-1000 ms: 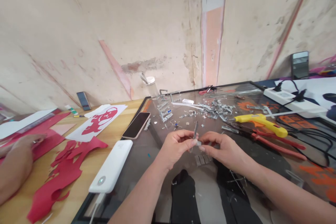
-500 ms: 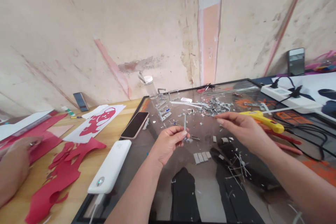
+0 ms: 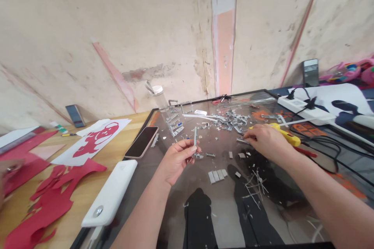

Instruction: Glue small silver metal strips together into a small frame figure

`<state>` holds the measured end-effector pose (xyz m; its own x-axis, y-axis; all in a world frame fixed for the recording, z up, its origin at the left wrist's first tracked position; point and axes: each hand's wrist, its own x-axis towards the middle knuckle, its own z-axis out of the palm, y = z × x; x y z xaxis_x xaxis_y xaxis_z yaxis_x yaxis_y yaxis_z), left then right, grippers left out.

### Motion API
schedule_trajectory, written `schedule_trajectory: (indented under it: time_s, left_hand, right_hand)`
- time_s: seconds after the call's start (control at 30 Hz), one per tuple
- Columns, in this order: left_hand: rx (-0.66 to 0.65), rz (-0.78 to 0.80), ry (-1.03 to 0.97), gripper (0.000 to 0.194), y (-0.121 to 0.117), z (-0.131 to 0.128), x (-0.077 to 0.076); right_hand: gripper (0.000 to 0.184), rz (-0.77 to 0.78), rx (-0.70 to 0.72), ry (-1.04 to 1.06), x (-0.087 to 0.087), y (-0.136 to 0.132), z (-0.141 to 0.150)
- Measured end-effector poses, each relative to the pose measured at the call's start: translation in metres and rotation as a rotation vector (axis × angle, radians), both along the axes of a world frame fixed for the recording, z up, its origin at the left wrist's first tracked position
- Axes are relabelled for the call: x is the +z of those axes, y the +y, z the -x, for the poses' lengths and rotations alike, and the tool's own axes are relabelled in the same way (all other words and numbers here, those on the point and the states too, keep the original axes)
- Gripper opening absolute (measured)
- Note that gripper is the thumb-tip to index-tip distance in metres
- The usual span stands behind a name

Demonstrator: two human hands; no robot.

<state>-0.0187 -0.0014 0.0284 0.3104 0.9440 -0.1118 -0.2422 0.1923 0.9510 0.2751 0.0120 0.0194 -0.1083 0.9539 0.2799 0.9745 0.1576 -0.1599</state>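
Above the dark table, the left hand pinches a grey strip; the right hand's fingers are bent, their hold unclear.

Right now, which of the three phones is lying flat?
The black, pink-edged phone beside the white power bank; the leftmost phone and the rightmost phone stand propped up.

Glossy tabletop, grey scraps, 1 phone
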Motion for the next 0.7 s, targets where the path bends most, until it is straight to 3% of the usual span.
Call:
schedule_trajectory:
  time_s: [0.2, 0.43, 0.6, 0.7]
  left_hand:
    - [-0.028, 0.001, 0.02, 0.024, -0.001, 0.001, 0.004]
    - [-0.048, 0.0, 0.049, 0.024, 0.0, 0.002, 0.005]
    - [-0.045, -0.006, 0.066, 0.027, 0.0, 0.003, 0.003]
    - [-0.046, 0.003, 0.078, 0.029, -0.001, 0.004, 0.003]
  right_hand:
    - [0.021, -0.012, -0.041, -0.242, -0.007, -0.005, 0.014]
    - [0.023, -0.022, -0.049, -0.37, -0.012, -0.005, 0.023]
    - [0.024, -0.073, 0.021, -0.3, -0.014, -0.007, 0.029]
    - [0.021, -0.088, 0.108, -0.07, -0.016, -0.006, 0.032]
